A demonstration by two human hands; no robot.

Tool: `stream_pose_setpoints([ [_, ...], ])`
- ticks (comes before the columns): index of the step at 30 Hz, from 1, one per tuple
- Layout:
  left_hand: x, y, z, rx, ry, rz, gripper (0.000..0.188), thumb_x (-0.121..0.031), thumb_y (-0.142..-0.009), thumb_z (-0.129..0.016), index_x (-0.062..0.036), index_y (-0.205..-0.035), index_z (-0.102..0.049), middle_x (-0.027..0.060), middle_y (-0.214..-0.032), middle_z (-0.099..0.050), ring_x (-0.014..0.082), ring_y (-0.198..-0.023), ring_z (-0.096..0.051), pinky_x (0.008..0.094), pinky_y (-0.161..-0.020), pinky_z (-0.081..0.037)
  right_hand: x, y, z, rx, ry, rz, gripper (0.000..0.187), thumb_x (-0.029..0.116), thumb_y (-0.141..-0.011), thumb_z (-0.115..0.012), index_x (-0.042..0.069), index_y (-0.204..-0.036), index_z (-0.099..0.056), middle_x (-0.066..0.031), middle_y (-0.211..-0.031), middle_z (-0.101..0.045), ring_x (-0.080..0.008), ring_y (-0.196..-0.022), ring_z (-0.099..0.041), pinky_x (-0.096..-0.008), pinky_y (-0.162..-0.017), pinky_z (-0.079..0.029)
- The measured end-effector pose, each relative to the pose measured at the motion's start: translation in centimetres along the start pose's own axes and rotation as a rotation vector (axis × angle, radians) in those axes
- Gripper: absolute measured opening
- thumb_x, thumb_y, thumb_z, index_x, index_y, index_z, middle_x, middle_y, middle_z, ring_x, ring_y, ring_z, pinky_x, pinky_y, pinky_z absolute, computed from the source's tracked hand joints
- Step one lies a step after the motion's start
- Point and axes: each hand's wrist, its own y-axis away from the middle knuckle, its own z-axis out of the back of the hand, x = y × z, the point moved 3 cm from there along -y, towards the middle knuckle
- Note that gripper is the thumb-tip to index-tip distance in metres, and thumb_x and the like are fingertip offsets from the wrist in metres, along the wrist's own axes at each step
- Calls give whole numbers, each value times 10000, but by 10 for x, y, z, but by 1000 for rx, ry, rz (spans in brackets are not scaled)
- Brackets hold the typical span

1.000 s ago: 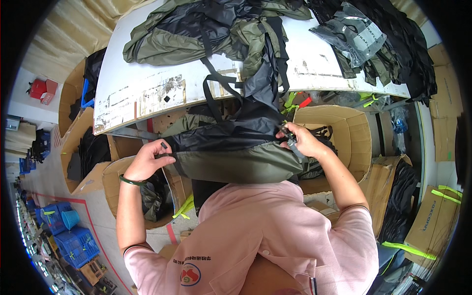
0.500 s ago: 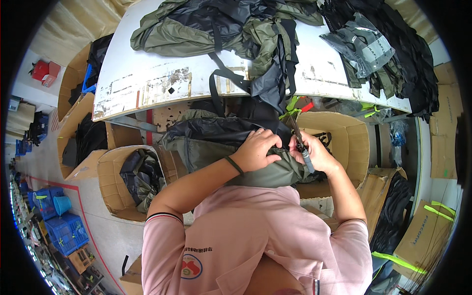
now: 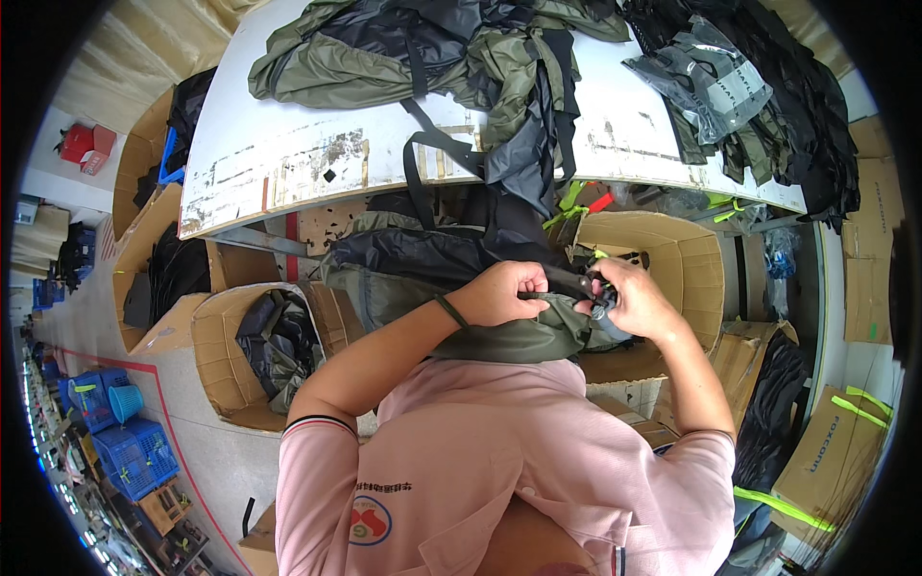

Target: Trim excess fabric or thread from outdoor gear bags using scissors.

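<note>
An olive-green and black fabric bag (image 3: 403,288) lies across my lap, below the table's edge. My left hand (image 3: 504,293) is closed, pinching a narrow dark edging (image 3: 547,297) of it between thumb and fingers. Close on its right, my right hand (image 3: 636,302) is closed around a hand tool with grey handles (image 3: 603,317), scissors- or plier-like. Its dark working end points toward the left hand and meets the fabric; my fingers and the dark cloth hide whether it bites on anything.
More olive and black bags (image 3: 355,72) lie on the worn white table (image 3: 259,144), one strap hanging over its edge. A clear plastic packet (image 3: 706,82) rests on dark fabric at right. Open cardboard boxes stand right (image 3: 696,278) and left (image 3: 221,355); blue crates (image 3: 134,456) sit farther left.
My right hand has turned the tool from upright toward the left hand and down to the fabric. My left hand's fingers have closed tighter, lifting the dark edging.
</note>
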Motion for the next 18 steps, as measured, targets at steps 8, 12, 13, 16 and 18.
stream_pose_setpoints([
  [8,-17,4,-1,35,39,8,168,-12,-776,-696,-24,-812,-533,-27,-718,-536,29,-678,-456,220,-600,-407,-12,15,32,111,419,48,394,332,-633,-801,29,-790,-604,-139,-766,-594,-342,-808,-587,-420,-712,-480],
  [12,-18,5,-1,39,71,40,167,-6,-779,-689,-32,-801,-526,-27,-713,-535,27,-667,-461,221,-593,-407,-10,15,32,125,427,41,394,341,-640,-796,30,-782,-599,-137,-762,-595,-338,-802,-588,-421,-713,-479],
  [13,-19,5,-1,33,70,36,167,-3,-780,-685,-31,-797,-522,-27,-711,-536,27,-661,-460,222,-589,-406,-13,15,30,130,442,61,395,344,-641,-794,31,-780,-595,-135,-760,-595,-336,-799,-588,-421,-713,-479],
  [16,-17,5,-1,31,60,17,167,1,-781,-679,-30,-789,-515,-28,-698,-532,28,-650,-457,222,-581,-404,-16,15,28,140,458,78,396,345,-641,-791,33,-776,-587,-132,-759,-598,-336,-797,-588,-424,-712,-478],
  [18,-17,4,-1,32,51,24,165,1,-780,-679,-29,-789,-517,-28,-693,-532,29,-649,-457,222,-579,-403,-16,15,27,146,459,72,396,344,-639,-790,35,-774,-583,-131,-761,-600,-337,-798,-588,-426,-710,-477],
])
